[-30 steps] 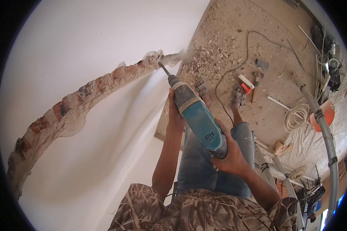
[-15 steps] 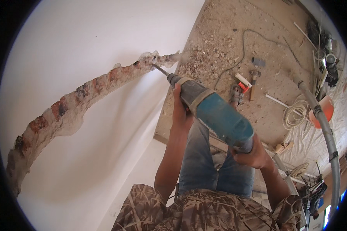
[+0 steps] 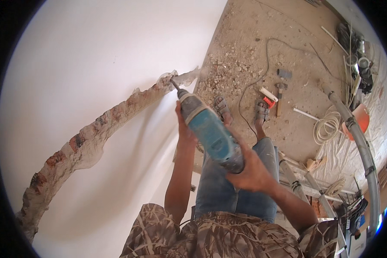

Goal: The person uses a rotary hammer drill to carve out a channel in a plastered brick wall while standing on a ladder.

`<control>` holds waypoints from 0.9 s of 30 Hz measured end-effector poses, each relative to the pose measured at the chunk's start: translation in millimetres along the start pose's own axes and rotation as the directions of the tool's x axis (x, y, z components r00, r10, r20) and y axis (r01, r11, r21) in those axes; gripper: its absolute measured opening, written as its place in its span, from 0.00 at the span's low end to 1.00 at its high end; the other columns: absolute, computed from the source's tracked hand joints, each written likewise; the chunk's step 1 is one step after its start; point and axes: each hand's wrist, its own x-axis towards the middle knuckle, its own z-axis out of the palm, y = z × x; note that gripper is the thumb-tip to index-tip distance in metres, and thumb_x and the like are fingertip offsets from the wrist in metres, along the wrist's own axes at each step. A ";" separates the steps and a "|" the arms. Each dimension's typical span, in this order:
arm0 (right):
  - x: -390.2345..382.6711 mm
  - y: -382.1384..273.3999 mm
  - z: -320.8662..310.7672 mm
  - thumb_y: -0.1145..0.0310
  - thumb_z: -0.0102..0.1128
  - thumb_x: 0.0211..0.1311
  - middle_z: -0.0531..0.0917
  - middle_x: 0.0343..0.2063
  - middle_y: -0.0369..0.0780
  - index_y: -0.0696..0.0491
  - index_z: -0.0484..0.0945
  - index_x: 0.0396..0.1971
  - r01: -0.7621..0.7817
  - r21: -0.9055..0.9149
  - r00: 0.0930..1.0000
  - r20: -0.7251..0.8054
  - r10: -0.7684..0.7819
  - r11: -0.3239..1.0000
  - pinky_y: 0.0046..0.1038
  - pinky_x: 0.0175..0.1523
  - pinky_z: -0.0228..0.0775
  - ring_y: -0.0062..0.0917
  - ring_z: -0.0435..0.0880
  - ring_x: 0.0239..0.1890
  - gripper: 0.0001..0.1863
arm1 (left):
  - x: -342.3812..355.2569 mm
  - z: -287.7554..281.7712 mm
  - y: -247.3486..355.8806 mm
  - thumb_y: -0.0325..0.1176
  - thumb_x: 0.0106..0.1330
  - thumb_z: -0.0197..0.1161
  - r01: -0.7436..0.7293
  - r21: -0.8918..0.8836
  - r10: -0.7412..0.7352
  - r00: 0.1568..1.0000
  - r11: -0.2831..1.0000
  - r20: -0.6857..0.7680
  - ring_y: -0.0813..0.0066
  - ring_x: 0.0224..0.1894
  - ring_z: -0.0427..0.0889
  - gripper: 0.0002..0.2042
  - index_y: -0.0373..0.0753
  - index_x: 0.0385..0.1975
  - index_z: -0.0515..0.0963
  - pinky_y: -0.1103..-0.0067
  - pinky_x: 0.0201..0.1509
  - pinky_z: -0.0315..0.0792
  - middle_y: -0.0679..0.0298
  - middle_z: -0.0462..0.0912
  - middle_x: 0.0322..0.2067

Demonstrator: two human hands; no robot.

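Note:
My left hand (image 3: 185, 128) is wrapped round the front of a dusty teal and grey rotary hammer (image 3: 215, 137), just behind its chuck. At the rear end, my right hand (image 3: 254, 171) closes round the handle, whose grip is partly hidden by the fingers. The tool points up and to the left. Its chisel bit (image 3: 175, 84) meets the lower edge of a rough groove (image 3: 112, 116) cut into the white wall (image 3: 94, 51). Reddish brick shows along the groove, and ragged plaster lines its rim.
Rubble (image 3: 228, 64) covers the floor beside the wall. A cord (image 3: 267, 60) snakes past my sandalled feet. Near them lie a hammer (image 3: 280, 101), a grey pipe piece (image 3: 284, 73) and a white-and-red tool (image 3: 268, 95). Coiled cable (image 3: 327, 129), a ladder (image 3: 327, 206) and grey conduit (image 3: 365, 150) are at right.
The rotary hammer has swung left and stands more upright, its bit still at the groove. Both hands moved left with it. My feet show more fully now.

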 end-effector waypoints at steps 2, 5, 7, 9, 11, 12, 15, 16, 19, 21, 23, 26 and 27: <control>1.7 -2.6 8.7 0.73 0.65 0.45 0.80 0.49 0.62 0.49 0.43 0.78 -0.038 -0.036 0.999 0.009 0.038 0.999 0.45 0.63 0.69 0.58 0.79 0.55 0.58 | -5.3 5.4 3.4 0.71 0.70 0.45 0.046 -0.095 -0.051 0.998 0.994 -0.048 0.64 0.43 0.86 0.35 0.41 0.50 0.78 0.65 0.47 0.83 0.57 0.84 0.44; -11.4 0.8 15.0 0.71 0.64 0.46 0.82 0.43 0.62 0.47 0.40 0.78 -0.012 -0.035 1.000 -0.007 0.012 0.999 0.48 0.58 0.71 0.62 0.80 0.49 0.59 | -14.1 15.5 0.2 0.72 0.69 0.47 0.084 -0.134 -0.091 0.995 0.987 -0.044 0.66 0.41 0.86 0.36 0.40 0.50 0.77 0.67 0.46 0.83 0.58 0.84 0.42; -25.0 6.6 13.4 0.71 0.64 0.47 0.82 0.42 0.62 0.47 0.39 0.79 -0.019 -0.005 1.000 -0.013 0.019 1.000 0.48 0.58 0.71 0.62 0.80 0.48 0.59 | -26.0 29.0 -8.7 0.72 0.68 0.48 0.079 -0.079 -0.088 0.988 0.994 -0.126 0.67 0.41 0.86 0.37 0.39 0.49 0.77 0.68 0.46 0.83 0.58 0.83 0.42; -38.2 11.4 7.0 0.72 0.64 0.47 0.82 0.44 0.62 0.47 0.39 0.79 -0.068 0.034 0.998 0.008 0.068 0.997 0.47 0.59 0.71 0.61 0.80 0.51 0.59 | -35.5 33.1 -18.3 0.72 0.67 0.49 0.061 -0.047 -0.069 0.976 0.997 -0.208 0.66 0.42 0.85 0.37 0.39 0.50 0.77 0.68 0.47 0.83 0.58 0.83 0.43; -57.5 19.4 3.8 0.73 0.65 0.46 0.81 0.47 0.62 0.47 0.40 0.79 -0.016 0.065 1.000 -0.004 0.016 0.998 0.45 0.60 0.71 0.60 0.80 0.52 0.59 | -45.9 36.3 -28.0 0.72 0.67 0.50 0.058 0.004 -0.055 0.970 0.998 -0.235 0.66 0.43 0.85 0.37 0.40 0.50 0.77 0.68 0.49 0.83 0.58 0.83 0.44; -66.5 23.6 1.1 0.73 0.66 0.46 0.81 0.48 0.61 0.47 0.41 0.79 0.005 0.077 1.000 -0.011 -0.004 0.997 0.45 0.61 0.71 0.59 0.80 0.53 0.59 | -51.7 37.9 -33.2 0.72 0.67 0.50 0.062 0.038 -0.052 0.973 0.997 -0.223 0.65 0.44 0.85 0.36 0.40 0.51 0.77 0.67 0.49 0.83 0.58 0.83 0.44; -82.9 32.2 -9.0 0.75 0.67 0.45 0.80 0.52 0.59 0.48 0.42 0.79 0.099 0.028 0.995 -0.031 -0.098 0.995 0.42 0.62 0.71 0.57 0.80 0.55 0.60 | -61.4 41.9 -47.0 0.70 0.68 0.51 0.028 0.070 -0.011 0.972 0.997 -0.233 0.65 0.48 0.84 0.35 0.40 0.51 0.76 0.66 0.48 0.84 0.58 0.82 0.45; -86.8 33.4 -9.2 0.75 0.68 0.45 0.80 0.52 0.59 0.48 0.42 0.79 0.083 0.037 0.996 -0.024 -0.082 0.996 0.42 0.61 0.71 0.57 0.80 0.55 0.60 | -62.9 43.4 -49.8 0.69 0.69 0.51 0.007 0.071 0.010 0.970 0.997 -0.243 0.65 0.49 0.84 0.34 0.40 0.52 0.75 0.65 0.47 0.85 0.58 0.81 0.46; -94.3 33.9 -4.2 0.75 0.69 0.45 0.80 0.53 0.58 0.48 0.42 0.79 0.030 0.047 1.000 -0.001 -0.030 0.998 0.42 0.61 0.72 0.56 0.80 0.55 0.61 | -66.3 49.4 -50.6 0.69 0.69 0.51 0.002 0.034 0.006 0.969 0.999 -0.247 0.65 0.48 0.84 0.34 0.40 0.52 0.75 0.66 0.47 0.85 0.59 0.81 0.46; -91.4 32.9 1.6 0.75 0.69 0.45 0.80 0.54 0.58 0.48 0.42 0.79 -0.006 0.024 1.000 0.009 0.006 1.000 0.42 0.60 0.73 0.56 0.81 0.55 0.60 | -66.8 56.6 -47.1 0.71 0.68 0.50 -0.017 0.058 0.034 0.953 0.998 -0.303 0.65 0.47 0.85 0.36 0.40 0.54 0.75 0.67 0.50 0.84 0.59 0.82 0.45; -78.3 33.3 8.0 0.74 0.69 0.45 0.80 0.53 0.58 0.48 0.41 0.79 -0.001 0.063 1.000 0.025 -0.001 0.998 0.43 0.60 0.74 0.56 0.81 0.54 0.61 | -65.5 51.7 -38.5 0.72 0.68 0.49 -0.003 0.075 0.024 0.957 0.997 -0.288 0.66 0.48 0.85 0.37 0.41 0.56 0.76 0.67 0.51 0.83 0.59 0.83 0.46; -68.3 35.1 20.6 0.73 0.70 0.46 0.81 0.51 0.58 0.47 0.41 0.79 0.033 0.061 0.999 0.003 -0.033 0.998 0.43 0.58 0.75 0.56 0.82 0.53 0.61 | -62.8 38.5 -21.4 0.73 0.68 0.47 0.045 0.105 -0.022 0.978 0.993 -0.208 0.67 0.50 0.84 0.38 0.41 0.58 0.75 0.67 0.52 0.83 0.60 0.82 0.48; -67.6 35.0 24.3 0.73 0.70 0.46 0.82 0.50 0.58 0.46 0.40 0.79 0.044 0.049 0.999 -0.013 -0.044 0.998 0.43 0.58 0.75 0.56 0.82 0.53 0.61 | -63.1 42.6 -19.5 0.73 0.68 0.47 0.048 0.126 -0.021 0.977 0.991 -0.214 0.68 0.51 0.84 0.38 0.41 0.58 0.75 0.67 0.52 0.83 0.60 0.82 0.48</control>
